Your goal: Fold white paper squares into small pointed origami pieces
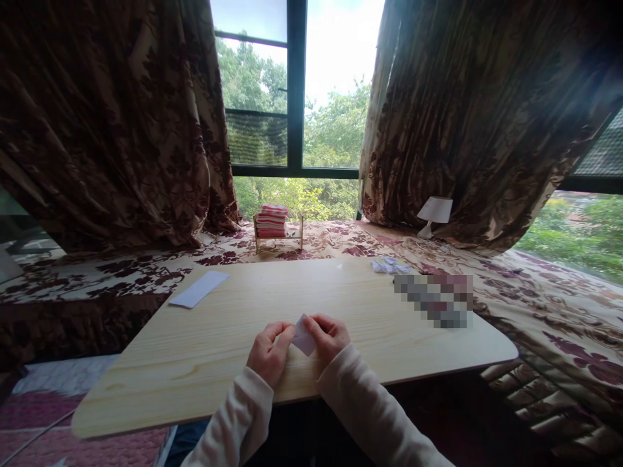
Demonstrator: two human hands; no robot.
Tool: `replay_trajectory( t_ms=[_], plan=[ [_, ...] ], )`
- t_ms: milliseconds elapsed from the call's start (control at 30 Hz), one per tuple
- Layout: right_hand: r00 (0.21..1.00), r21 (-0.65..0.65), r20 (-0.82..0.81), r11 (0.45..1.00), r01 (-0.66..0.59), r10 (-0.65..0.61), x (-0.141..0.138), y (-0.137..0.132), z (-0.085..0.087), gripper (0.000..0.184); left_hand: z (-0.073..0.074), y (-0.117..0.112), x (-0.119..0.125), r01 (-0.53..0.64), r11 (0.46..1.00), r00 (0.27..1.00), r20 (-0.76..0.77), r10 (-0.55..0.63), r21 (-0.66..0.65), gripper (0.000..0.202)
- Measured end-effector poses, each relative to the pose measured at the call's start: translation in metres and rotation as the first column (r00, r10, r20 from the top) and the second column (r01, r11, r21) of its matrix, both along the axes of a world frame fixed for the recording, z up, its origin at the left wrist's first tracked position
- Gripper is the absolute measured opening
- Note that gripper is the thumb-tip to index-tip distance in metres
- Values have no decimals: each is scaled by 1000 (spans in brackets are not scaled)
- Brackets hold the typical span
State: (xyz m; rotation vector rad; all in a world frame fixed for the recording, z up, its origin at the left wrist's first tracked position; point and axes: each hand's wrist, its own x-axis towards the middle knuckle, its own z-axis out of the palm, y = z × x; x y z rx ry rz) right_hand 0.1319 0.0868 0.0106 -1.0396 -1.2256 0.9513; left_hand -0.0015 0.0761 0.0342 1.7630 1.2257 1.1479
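Note:
My left hand [269, 352] and my right hand [329, 337] meet over the near middle of a light wooden table [204, 350]. Both pinch a small pale folded piece of paper [304, 338] between thumbs and fingers, just above the tabletop. The fingers of both hands are curled closed on the paper. Cream sleeves cover both forearms.
A white paper strip [199, 288] lies at the table's far left. Crumpled pale paper [389, 265] sits at the far right edge beside a blurred patch [433, 299]. Behind the table, a small wooden rack with striped cloth [272, 224] and a small white lamp [433, 214] rest on a floral cover before curtains and a window.

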Motion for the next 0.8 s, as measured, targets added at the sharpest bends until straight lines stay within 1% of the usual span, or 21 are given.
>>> replay_trajectory(
  t_ms=[133, 233, 300, 367, 433, 533, 600, 733, 800],
  plan=[
    [998, -37, -37, 998, -50, 48, -1, 1, -2, 30, 1, -1, 1, -2, 999, 998, -62, 5, 42, 27],
    [998, -34, -54, 999, -40, 38, -1, 1, -2, 29, 2, -2, 1, 17, 998, 997, -79, -13, 52, 25],
    [997, -20, -71, 1000, -11, 9, 0, 1, -1, 34, 1, -2, 0, 19, 998, 998, -65, -16, 53, 25],
    [996, -18, -86, 1000, 24, -26, 2, 2, 0, 42, 0, -2, -1, -7, 1000, 1000, -24, 7, 31, 26],
    [998, -9, -62, 999, 32, -32, 4, 3, -1, 45, -2, 0, -1, -48, 999, 998, 39, 48, -6, 27],
    [1000, 29, 16, 999, -21, 20, 6, 4, -3, 37, -3, 2, -2, -104, 994, 984, 139, 109, -43, 29],
    [998, 47, 36, 998, -50, 49, 6, 3, -4, 31, -4, 3, -2, -120, 991, 975, 180, 129, -59, 30],
    [996, 25, 29, 996, -85, 85, 5, 1, -4, 28, -5, 6, -2, -86, 993, 970, 220, 103, -87, 33],
    [992, 40, -22, 992, -122, 123, 3, -1, -3, 27, -6, 7, -3, -75, 991, 965, 241, 99, -108, 33]
  ],
)
